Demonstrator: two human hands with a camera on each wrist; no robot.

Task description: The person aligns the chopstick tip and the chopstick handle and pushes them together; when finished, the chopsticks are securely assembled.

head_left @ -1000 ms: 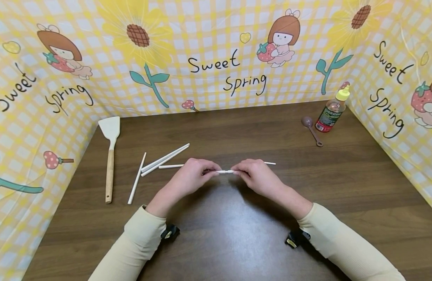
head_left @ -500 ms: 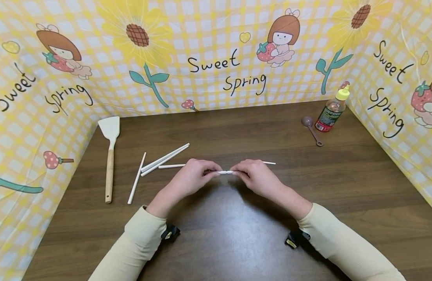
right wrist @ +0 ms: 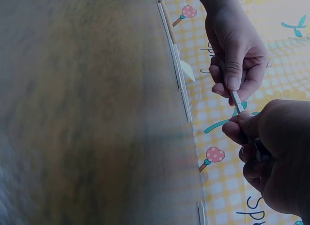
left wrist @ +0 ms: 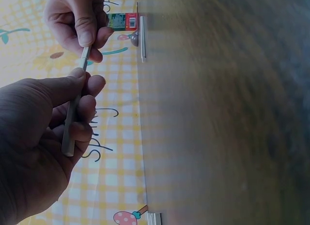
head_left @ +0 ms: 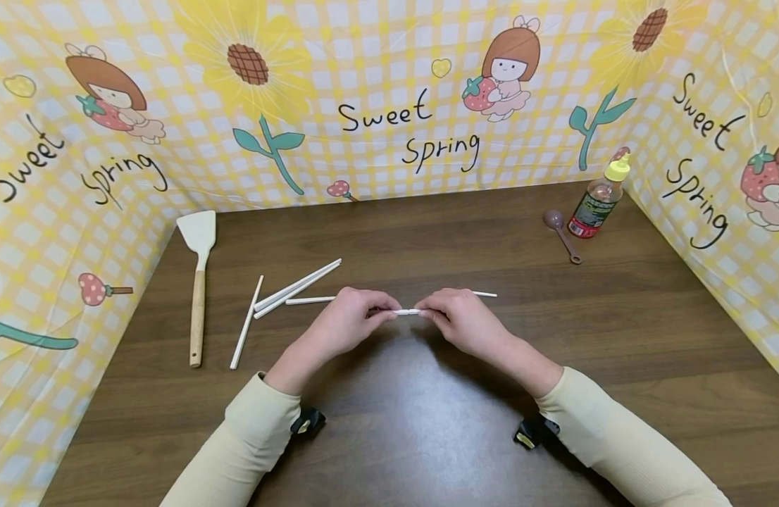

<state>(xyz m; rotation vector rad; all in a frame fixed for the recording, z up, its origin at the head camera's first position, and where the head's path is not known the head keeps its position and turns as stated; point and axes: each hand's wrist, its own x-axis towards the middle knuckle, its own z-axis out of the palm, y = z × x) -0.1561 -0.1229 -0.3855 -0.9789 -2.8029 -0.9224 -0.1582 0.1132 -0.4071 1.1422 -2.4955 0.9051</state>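
My left hand (head_left: 346, 318) and right hand (head_left: 468, 320) face each other over the middle of the table, thumb and fingers of each pinching a thin white stick (head_left: 408, 311). A short stretch of it with a seam shows between the fingertips; whether it is one piece or two meeting end to end, I cannot tell. In the left wrist view, the square-sided stick (left wrist: 71, 123) runs along the left fingers, its blunt end near the palm. Right fingers hide most of the other end in the right wrist view.
Several white sticks (head_left: 297, 289) lie left of the hands, one (head_left: 246, 324) apart. Behind the hands, stick ends (head_left: 310, 301) stick out either side. A spatula (head_left: 198, 296) lies far left; a brown spoon (head_left: 562, 236) and yellow-capped bottle (head_left: 596, 204) are back right. Patterned cloth (head_left: 377, 169) surrounds the table.
Almost nothing differs. Both hands keep their pinch on the white stick, which sits a trifle lower in the head view.
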